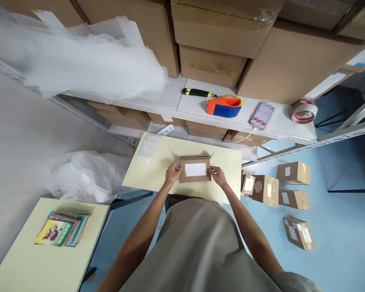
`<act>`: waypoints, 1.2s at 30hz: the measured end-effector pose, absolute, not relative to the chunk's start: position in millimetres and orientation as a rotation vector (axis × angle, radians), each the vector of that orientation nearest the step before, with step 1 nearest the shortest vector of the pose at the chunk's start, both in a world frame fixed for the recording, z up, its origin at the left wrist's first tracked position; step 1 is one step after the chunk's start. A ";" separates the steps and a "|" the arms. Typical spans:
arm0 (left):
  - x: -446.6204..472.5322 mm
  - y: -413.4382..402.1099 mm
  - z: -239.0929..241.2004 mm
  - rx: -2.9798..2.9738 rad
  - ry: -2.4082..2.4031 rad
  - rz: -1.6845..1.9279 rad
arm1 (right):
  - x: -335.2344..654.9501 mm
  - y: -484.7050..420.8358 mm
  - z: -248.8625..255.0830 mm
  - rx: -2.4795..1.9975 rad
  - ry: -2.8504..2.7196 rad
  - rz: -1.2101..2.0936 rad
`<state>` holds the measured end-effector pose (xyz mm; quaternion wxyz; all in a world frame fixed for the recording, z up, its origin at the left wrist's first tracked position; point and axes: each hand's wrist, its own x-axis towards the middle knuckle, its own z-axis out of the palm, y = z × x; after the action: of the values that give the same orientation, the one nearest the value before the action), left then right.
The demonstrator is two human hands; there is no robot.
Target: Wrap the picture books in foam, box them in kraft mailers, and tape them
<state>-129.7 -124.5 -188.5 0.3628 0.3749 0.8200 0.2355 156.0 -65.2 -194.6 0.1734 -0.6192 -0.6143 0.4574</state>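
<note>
A small brown cardboard box [197, 179] rests on the pale yellow table [164, 154] in front of me. A white label [196, 169] is on its near face, and thin flaps stick up at its two far corners. My left hand [172, 174] grips the box's left edge with closed fingers. At the opposite edge, my right hand [218, 175] pinches the side of the box between thumb and fingers. What is inside the box cannot be seen.
Above the table, a shelf carries a utility knife [197, 93], an orange-and-blue tape dispenser [224, 107], a phone [262, 115] on a cable and a tape roll [304, 111]. Several taped boxes [293, 173] lie on the floor at right. Books [61, 229] sit on the left table.
</note>
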 end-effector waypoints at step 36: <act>-112.1 -165.0 -170.6 1.590 2.188 0.770 | 111.0 -27.0 -144.9 -1.548 -2.534 0.907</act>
<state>-112.1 -165.0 -170.6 0.1642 0.5577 0.7675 0.2700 111.0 -27.0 -144.9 0.0185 -0.4985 -0.8159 0.2923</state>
